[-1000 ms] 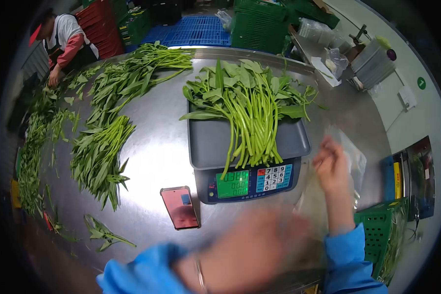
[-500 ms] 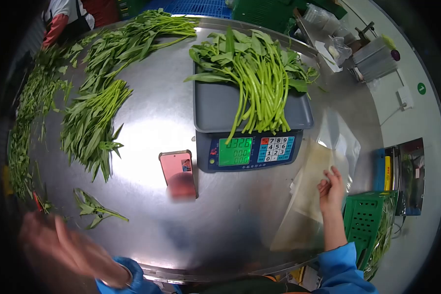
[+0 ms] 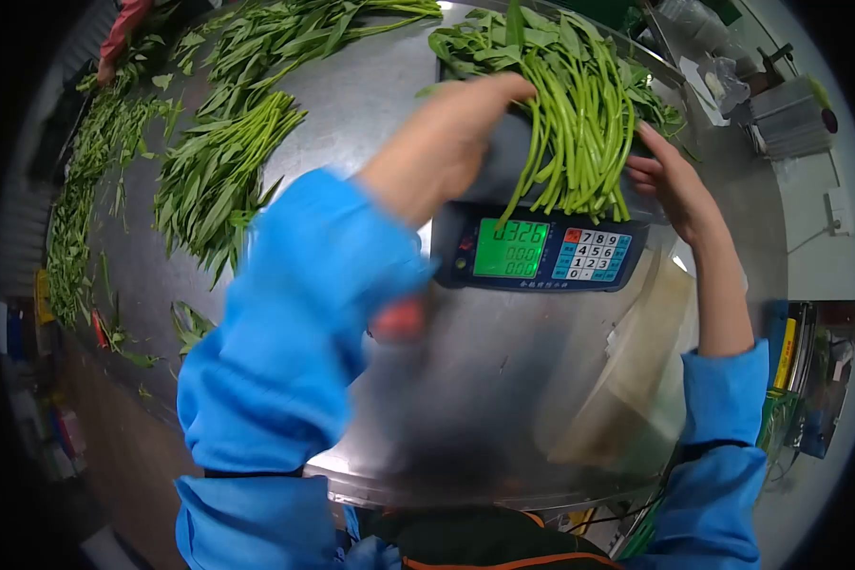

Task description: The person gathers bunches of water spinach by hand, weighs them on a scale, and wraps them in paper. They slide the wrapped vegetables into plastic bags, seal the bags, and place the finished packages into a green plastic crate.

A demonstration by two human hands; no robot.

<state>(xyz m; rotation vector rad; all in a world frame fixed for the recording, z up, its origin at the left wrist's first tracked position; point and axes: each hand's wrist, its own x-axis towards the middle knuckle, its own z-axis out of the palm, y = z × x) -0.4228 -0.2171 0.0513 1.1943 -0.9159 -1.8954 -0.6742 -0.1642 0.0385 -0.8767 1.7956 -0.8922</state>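
Note:
A bunch of water spinach lies on the grey pan of a digital scale, stems pointing toward me. The green display reads 0.326. My left hand, slightly blurred, reaches to the left side of the bunch with a finger stretched along the stems; its other fingers are partly hidden. On the right side my right hand is close against the stems, index finger extended and the others loosely bent. Neither hand is closed round the bunch. My left sleeve covers most of a phone on the table.
More water spinach lies in bunches on the left of the metal table, with loose stems along its far left edge. Clear plastic bags lie at the right. Another person's arm reaches in at the top left.
Both hands have moved forward to the water spinach on the scale, the left from the lower left, the right from above the plastic bags. The view has shifted too.

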